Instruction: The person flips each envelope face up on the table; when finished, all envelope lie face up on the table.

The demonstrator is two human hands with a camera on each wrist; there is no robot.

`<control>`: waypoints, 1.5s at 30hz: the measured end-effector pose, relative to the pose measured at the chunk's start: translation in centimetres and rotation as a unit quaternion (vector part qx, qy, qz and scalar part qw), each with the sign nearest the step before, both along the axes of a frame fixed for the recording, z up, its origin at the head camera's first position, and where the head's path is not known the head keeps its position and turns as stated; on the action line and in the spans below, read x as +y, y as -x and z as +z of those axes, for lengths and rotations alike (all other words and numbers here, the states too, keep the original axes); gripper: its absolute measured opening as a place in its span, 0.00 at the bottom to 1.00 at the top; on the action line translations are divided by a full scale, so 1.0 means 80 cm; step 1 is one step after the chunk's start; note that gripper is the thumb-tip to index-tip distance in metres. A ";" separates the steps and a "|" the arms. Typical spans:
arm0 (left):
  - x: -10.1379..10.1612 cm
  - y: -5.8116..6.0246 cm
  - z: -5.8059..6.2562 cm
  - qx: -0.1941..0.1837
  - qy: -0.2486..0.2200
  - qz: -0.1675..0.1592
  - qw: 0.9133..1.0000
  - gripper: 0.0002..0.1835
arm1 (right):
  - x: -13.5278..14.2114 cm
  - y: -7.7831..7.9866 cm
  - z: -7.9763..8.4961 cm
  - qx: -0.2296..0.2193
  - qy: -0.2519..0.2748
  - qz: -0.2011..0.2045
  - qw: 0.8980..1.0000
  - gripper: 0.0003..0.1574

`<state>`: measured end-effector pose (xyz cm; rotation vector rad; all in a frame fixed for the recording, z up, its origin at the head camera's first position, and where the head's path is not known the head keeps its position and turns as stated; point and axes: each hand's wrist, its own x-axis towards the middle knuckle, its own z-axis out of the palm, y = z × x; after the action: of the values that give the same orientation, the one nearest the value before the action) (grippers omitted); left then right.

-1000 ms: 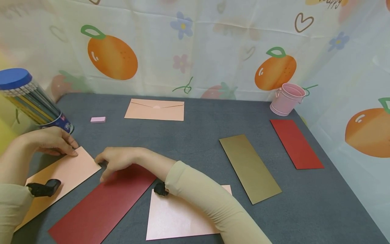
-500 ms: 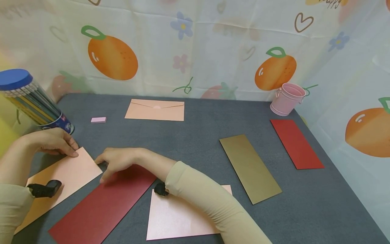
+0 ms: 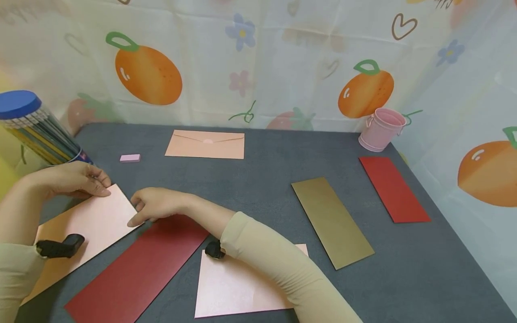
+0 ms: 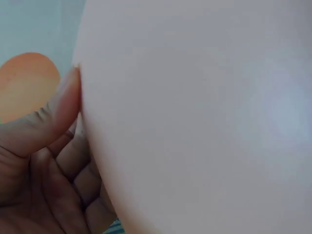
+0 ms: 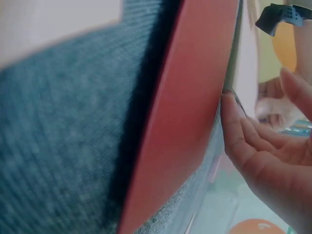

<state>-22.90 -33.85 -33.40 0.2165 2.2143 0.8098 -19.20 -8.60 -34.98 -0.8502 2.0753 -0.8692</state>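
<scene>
A long pale pink envelope (image 3: pixel 93 220) lies slanted at the left, its far right end raised a little. My left hand (image 3: pixel 76 179) pinches its far long edge; in the left wrist view, the thumb (image 4: pixel 63 105) lies along that edge with the other fingers behind. At the short right end, my right hand (image 3: pixel 159 206) holds the near corner with bent fingers; some fingertips are hidden. In the right wrist view, one finger (image 5: pixel 231 109) touches the envelope's edge. Just below the right hand lies a dark red envelope (image 3: pixel 141 269).
Another pale pink envelope (image 3: pixel 238 282) lies under the right forearm. A peach envelope (image 3: pixel 206 146) and a pink eraser (image 3: pixel 130 158) lie farther back. A pencil tub (image 3: pixel 40 130) stands left. At right are a gold envelope (image 3: pixel 333 222), a red envelope (image 3: pixel 393 188) and a pink bucket (image 3: pixel 381 130).
Both hands and the pale envelope's right end have shifted slightly away and to the right. The right hand's fingers have come over the envelope's near corner.
</scene>
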 end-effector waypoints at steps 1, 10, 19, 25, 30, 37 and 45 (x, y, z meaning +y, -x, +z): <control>0.004 0.001 0.003 0.010 0.001 0.008 1.000 0.13 | 0.001 0.001 0.000 -0.003 0.009 -0.017 1.000 0.35; 0.042 0.014 0.034 0.061 0.008 0.026 0.998 0.21 | 0.019 0.015 0.003 -0.097 0.146 -0.143 0.974 0.17; 0.069 0.020 0.046 0.071 0.014 0.006 0.997 0.21 | 0.061 0.038 0.012 -0.108 0.168 -0.118 0.973 0.12; 0.071 0.019 0.048 0.069 0.018 0.002 0.997 0.20 | 0.103 0.057 0.020 -0.097 0.164 -0.116 0.975 0.13; 0.069 0.018 0.050 0.066 0.015 0.001 0.998 0.19 | 0.132 0.068 0.029 -0.093 0.173 -0.145 0.970 0.12; 0.069 0.017 0.050 0.070 -0.007 0.026 0.997 0.15 | 0.170 0.082 0.038 -0.089 0.181 -0.183 0.962 0.12; 0.065 0.016 0.040 0.064 -0.060 0.055 0.995 0.10 | 0.224 0.098 0.040 -0.088 0.179 -0.233 0.952 0.17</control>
<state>-24.20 -28.62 -30.18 0.2124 2.3158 1.0160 -27.04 9.30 -31.80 -0.4333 2.0169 -1.5524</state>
